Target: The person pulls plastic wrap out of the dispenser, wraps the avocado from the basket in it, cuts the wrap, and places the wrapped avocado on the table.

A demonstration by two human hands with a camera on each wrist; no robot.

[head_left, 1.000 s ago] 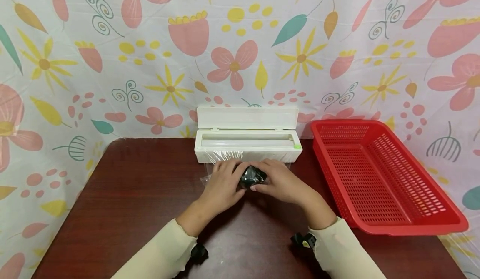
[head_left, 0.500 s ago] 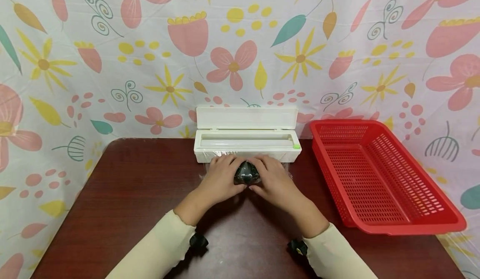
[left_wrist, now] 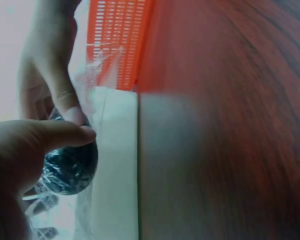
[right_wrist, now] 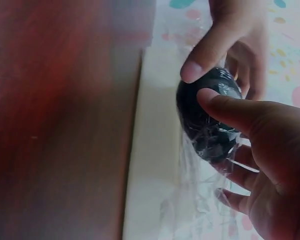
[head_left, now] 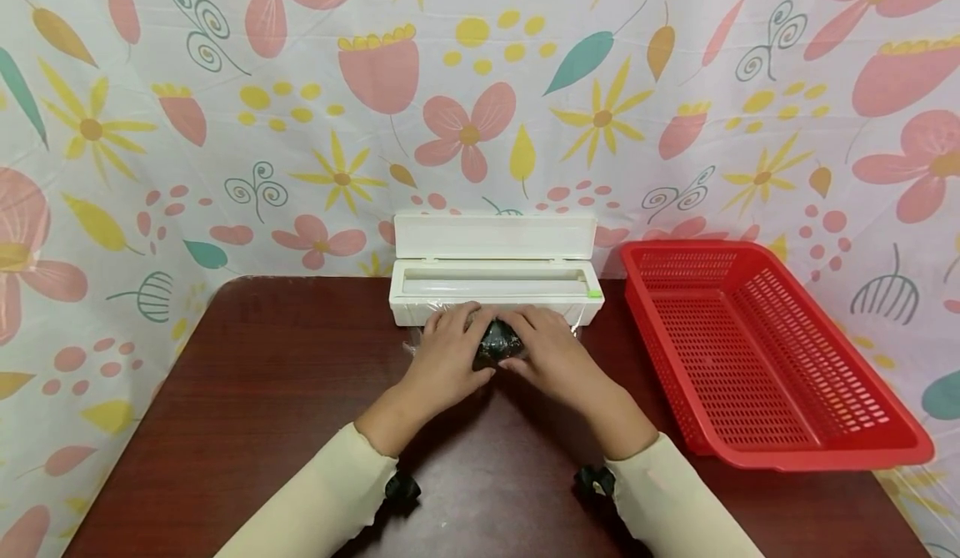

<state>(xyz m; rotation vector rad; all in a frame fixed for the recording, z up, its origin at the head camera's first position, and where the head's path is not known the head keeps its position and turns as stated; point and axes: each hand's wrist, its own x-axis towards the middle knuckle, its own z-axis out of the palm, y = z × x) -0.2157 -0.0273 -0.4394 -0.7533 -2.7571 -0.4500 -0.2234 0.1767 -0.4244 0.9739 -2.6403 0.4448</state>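
Observation:
A dark, glossy oval object (head_left: 498,344), about palm-sized, is wrapped in clear plastic wrap (right_wrist: 190,185). Both hands grip it from opposite sides, just in front of the white wrap dispenser (head_left: 405,312). My left hand (head_left: 444,354) curls round its left side, and my right hand (head_left: 557,359) round its right. In the left wrist view the two thumbs lie close together on the near face of the dark object (left_wrist: 70,167). Loose film runs from it toward the dispenser. Most fingertips on the far side are hidden in the head view.
The dispenser's hinged lid (head_left: 495,237) stands raised, showing the film roll (head_left: 495,286) inside. To the right sits a red perforated plastic basket (head_left: 678,408). The brown wooden table (head_left: 262,374) meets a floral cloth backdrop (head_left: 465,49) behind the dispenser.
The dark object has turned between the hands and shifted slightly, staying in front of the dispenser. My right hand has shifted a little, with its thumb moving closer to the left one.

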